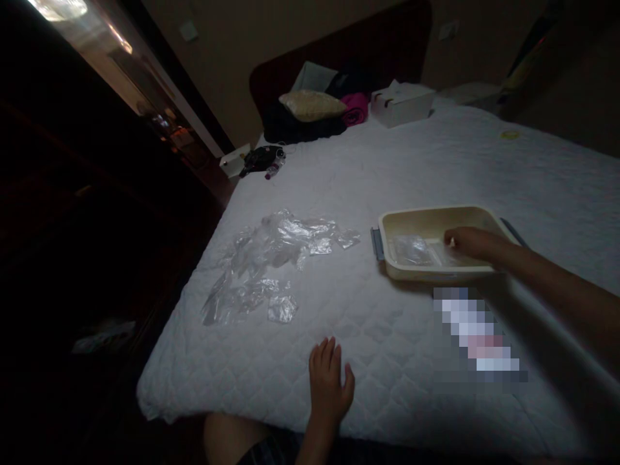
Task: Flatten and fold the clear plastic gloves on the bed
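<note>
- Container (421,223), cream-coloured and open-topped, stood right of centre in the frame; a grey clip (376,244) projected from its left end.
- Flat clear packets (411,250) lay on the container floor, toward the left and middle.
- Right hand (467,243) reached into the container from the right edge of the frame, fingers curled inward and narrow. Whether the fingertips gripped a packet could not be determined.
- Loose clear plastic bags (290,236) were spread left of centre, well apart from the container, some overlapping and some flat at the margins.
- Left hand (330,381) was positioned at lower centre, back upward, fingers extended side by side and thumb spread wide. Contact with the quilted white bed cover (387,349) beneath could not be confirmed.
- A pixelated item (484,336) occupied the lower right, below the container; its identity was obscured.
- A yellow ring (509,135) lay on the cover at upper right.
- A white box (407,105) stood at upper centre-right, beside a pink roll (356,108) and a pale cushion (312,105).
- A dark headboard (387,39) rose behind them.
- A black item (264,158) lay at the cover's edge, upper left of centre.
</note>
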Demonstrator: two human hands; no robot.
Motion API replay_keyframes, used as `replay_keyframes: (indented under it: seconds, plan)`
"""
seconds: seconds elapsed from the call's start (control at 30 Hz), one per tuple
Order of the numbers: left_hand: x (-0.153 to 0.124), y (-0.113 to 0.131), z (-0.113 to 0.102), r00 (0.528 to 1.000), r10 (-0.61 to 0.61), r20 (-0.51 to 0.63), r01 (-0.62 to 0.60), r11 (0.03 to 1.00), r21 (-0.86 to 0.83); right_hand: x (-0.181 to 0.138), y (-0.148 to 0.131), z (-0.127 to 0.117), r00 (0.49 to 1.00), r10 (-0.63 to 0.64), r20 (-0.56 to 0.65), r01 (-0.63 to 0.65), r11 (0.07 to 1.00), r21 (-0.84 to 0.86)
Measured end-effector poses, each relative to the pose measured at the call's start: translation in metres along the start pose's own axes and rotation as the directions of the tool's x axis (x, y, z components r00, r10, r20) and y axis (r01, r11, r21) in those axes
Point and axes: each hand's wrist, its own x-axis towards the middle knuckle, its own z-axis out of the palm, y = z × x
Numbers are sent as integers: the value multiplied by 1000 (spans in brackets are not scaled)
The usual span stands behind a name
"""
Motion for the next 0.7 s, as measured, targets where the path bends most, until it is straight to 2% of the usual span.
replay_keyframes:
  seconds: [0.03,0.1,0.13,0.23,0.3,0.37,0.43,0.47,0.5,0.53,0.57,0.63,0.7]
  plan:
    - [0,0,0,1000,-8,0,8,1000,-7,0,-1,0,992,-3,127,1,1000,15]
    - [1,2,-1,1000,-25,-1,25,999,-22,-1,-4,0,932,-10,361,-4,999,38]
    - [1,2,-1,999,-33,0,33,999,-30,-1,-5,-2,902,-9,433,-9,999,40]
    - [2,3,-2,999,-54,-1,53,997,-54,2,-10,-9,845,-7,535,-9,1000,26]
    - [2,4,-2,998,-66,-2,66,996,-65,5,-17,-18,844,-5,536,3,1000,4]
    - [2,4,-2,997,-76,2,76,994,-77,5,-32,-31,874,-8,485,21,1000,-20]
    - [2,5,-2,996,-89,5,89,992,-88,-5,-60,-48,934,-44,355,54,998,-17]
    - [1,5,-2,995,-95,1,95,991,-94,-15,-79,-56,981,-104,162,100,994,36]
    - [1,5,-2,995,-100,-2,99,990,-99,-27,-100,-61,988,-154,-27,156,982,102]
    - [1,5,-1,995,-102,-4,101,990,-103,-42,-123,-64,966,-170,-194,200,969,147]
    - [0,5,-1,995,-104,-4,103,989,-105,-59,-147,-63,935,-197,-296,258,949,183]
    - [0,4,-1,994,-106,1,106,989,-108,-97,-191,-48,890,-296,-346,398,875,275]
    - [-1,4,0,994,-108,5,108,988,-112,-134,-227,-18,879,-386,-281,470,799,374]
